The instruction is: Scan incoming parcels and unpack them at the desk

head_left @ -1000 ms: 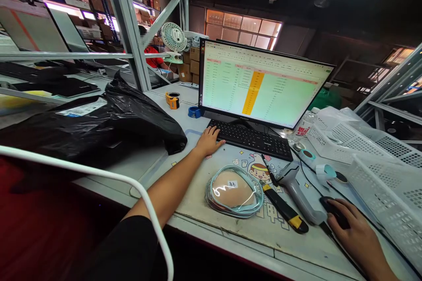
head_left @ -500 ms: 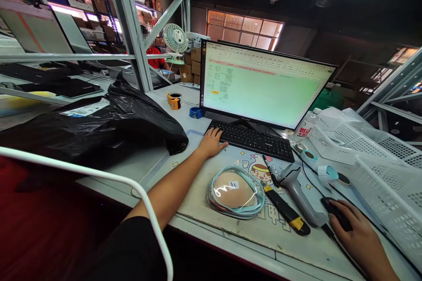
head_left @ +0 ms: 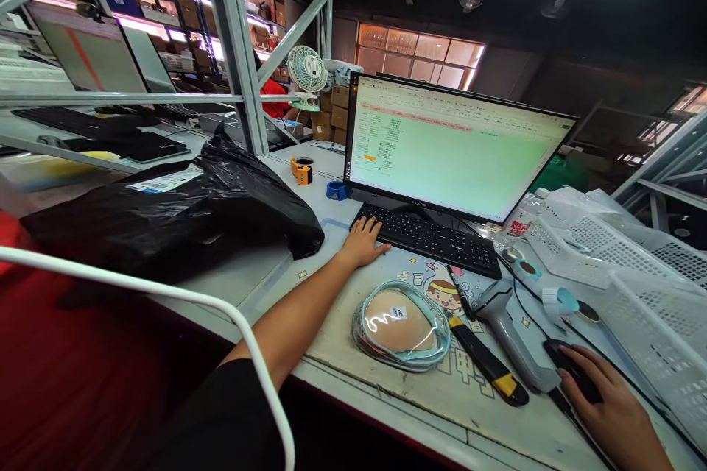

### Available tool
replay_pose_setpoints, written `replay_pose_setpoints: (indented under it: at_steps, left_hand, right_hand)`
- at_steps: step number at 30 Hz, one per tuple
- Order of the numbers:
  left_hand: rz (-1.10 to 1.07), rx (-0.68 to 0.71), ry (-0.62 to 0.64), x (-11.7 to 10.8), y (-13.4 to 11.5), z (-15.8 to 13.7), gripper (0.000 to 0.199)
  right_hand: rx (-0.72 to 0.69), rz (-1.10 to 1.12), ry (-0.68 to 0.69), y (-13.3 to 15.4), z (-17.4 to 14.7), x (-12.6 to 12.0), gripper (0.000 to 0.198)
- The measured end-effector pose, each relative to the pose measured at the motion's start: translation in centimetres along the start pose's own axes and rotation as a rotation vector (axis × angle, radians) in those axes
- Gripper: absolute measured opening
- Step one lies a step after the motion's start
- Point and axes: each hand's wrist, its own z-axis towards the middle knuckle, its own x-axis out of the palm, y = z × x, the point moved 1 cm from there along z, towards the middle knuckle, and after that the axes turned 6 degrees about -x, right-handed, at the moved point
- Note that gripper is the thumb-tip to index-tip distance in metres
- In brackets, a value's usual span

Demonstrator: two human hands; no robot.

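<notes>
A black bag is seen at the left of the worktop. The keyboard is touched by the flat, spread left hand; the mouse is covered by the curled right hand.

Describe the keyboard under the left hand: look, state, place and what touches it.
The keyboard is black, flat and full-width, of plastic by its look, lying slightly askew on the desk mat just before the monitor stand. Its keys are dark with faint legends. The left hand rests its fingers on the keyboard's left end. A black pen lies close to its front edge; whether they touch is unclear.
</notes>
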Motion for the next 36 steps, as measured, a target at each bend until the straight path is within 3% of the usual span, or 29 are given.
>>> replay_pose_setpoints:
  at_steps: [36]
  left_hand:
    - [0.052, -0.027, 0.038, -1.3, -1.4, -0.9, 0.070]
  right_hand:
    - [0.015, -0.013, 0.005, 0.3, -0.2, -0.5, 0.051]
